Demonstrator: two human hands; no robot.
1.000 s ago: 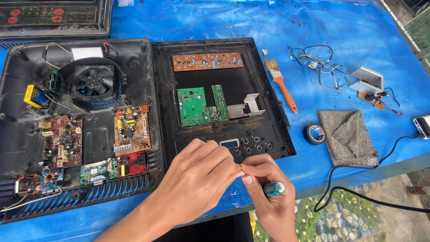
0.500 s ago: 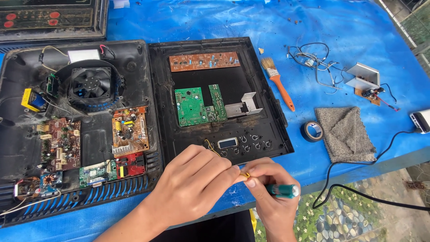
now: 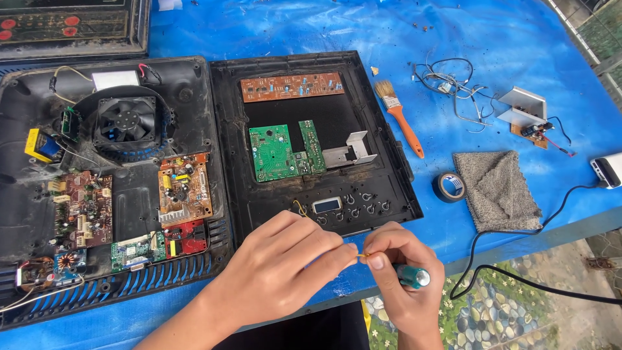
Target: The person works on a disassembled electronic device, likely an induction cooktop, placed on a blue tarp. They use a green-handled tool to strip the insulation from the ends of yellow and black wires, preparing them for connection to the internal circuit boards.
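My left hand (image 3: 278,272) and my right hand (image 3: 398,275) meet at the near edge of the blue table, fingertips pinched together on a thin yellow wire (image 3: 360,255). A green-handled tool (image 3: 413,276) lies in my right palm, its metal end pointing right. The wire's far end loops at the open black panel (image 3: 389,162), next to a small display and round buttons (image 3: 350,206). On that panel sit green circuit boards (image 3: 285,152), a brown board strip (image 3: 291,86) and a metal bracket (image 3: 350,152).
At the left lies an open black appliance base (image 3: 19,194) with a fan (image 3: 125,122) and several circuit boards. To the right are an orange-handled brush (image 3: 402,116), a tape roll (image 3: 449,186), a grey cloth (image 3: 499,189), tangled wires (image 3: 453,84), a small module (image 3: 528,113) and a black cable (image 3: 518,275).
Both hands have stayed together at the table's front edge, working the wire with small finger movements; the view has shifted slightly. The green tool remains in my right hand.
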